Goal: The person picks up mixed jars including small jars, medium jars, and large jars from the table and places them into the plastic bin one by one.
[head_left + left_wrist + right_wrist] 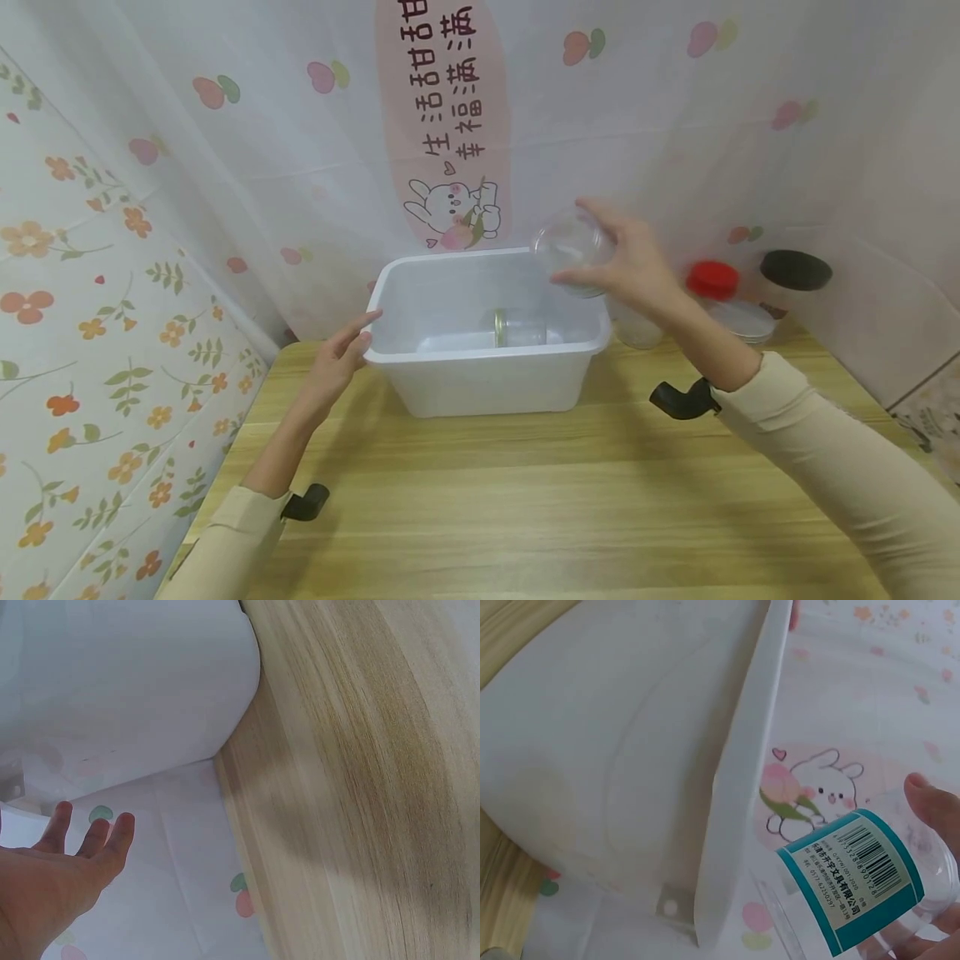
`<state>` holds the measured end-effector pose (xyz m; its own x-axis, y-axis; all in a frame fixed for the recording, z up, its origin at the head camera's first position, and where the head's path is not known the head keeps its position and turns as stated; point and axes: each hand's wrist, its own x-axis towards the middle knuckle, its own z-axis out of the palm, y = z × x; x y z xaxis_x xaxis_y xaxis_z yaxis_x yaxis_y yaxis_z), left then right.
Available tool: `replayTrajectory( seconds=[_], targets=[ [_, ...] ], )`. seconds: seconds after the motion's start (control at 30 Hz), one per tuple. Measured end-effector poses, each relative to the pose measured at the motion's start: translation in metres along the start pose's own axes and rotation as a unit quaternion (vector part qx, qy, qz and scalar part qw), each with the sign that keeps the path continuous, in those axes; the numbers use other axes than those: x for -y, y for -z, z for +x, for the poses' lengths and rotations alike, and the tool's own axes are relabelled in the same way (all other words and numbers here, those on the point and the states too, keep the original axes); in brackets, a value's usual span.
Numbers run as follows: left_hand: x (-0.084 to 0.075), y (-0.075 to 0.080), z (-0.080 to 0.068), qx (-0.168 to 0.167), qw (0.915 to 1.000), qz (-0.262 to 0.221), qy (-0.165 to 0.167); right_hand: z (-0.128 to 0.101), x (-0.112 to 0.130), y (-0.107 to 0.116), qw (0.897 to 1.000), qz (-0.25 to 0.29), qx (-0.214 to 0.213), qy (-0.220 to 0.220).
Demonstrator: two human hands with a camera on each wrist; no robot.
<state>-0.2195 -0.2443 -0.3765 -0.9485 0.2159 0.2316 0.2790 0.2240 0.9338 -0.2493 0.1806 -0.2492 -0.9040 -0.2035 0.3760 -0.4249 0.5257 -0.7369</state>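
A white plastic bin (487, 387) stands on the wooden table against the curtain. Inside it, a clear jar with a gold-coloured lid (522, 327) lies on its side. My right hand (633, 271) grips a clear jar (567, 246) in the air over the bin's right end, thumb and fingers on opposite sides. In the right wrist view this clear jar carries a teal-edged label (859, 881) with a barcode, and it hangs tilted beside the rim. At the bin's left rim is my left hand (336, 365), its fingers extended and touching or nearly touching the edge.
Right of the bin, a clear container (639, 330) stands partly behind my right arm. Beyond it are a red lid (712, 279), a clear round container (742, 319) and a black lid (797, 270). Printed curtains (300, 150) border the table (480, 500) behind and at left.
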Motion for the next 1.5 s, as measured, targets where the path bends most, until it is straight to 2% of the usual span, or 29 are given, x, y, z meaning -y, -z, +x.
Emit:
replayTrajectory(
  seconds=[0.43, 0.67, 1.2, 1.33, 1.5],
  targets=[
    [0.002, 0.001, 0.002, -0.004, 1.0, -0.002, 0.005, 0.002, 0.001, -0.025, 0.999, 0.02, 0.043, 0.015],
    [0.002, 0.0, 0.001, -0.008, 0.9999, -0.001, 0.011, 0.001, 0.0, -0.033, 0.998, 0.031, 0.06, 0.004],
    [0.002, -0.001, 0.0, -0.004, 1.0, -0.002, 0.009, 0.003, -0.006, -0.044, 0.99, -0.057, 0.128, 0.017],
    [0.002, -0.001, 0.0, -0.006, 1.0, 0.002, 0.008, 0.0, -0.011, -0.042, 0.988, -0.041, 0.145, 0.037],
    [0.002, -0.002, 0.001, -0.013, 0.9999, 0.004, 0.007, -0.004, -0.024, -0.034, 0.988, 0.004, 0.141, 0.055]
  ],
)
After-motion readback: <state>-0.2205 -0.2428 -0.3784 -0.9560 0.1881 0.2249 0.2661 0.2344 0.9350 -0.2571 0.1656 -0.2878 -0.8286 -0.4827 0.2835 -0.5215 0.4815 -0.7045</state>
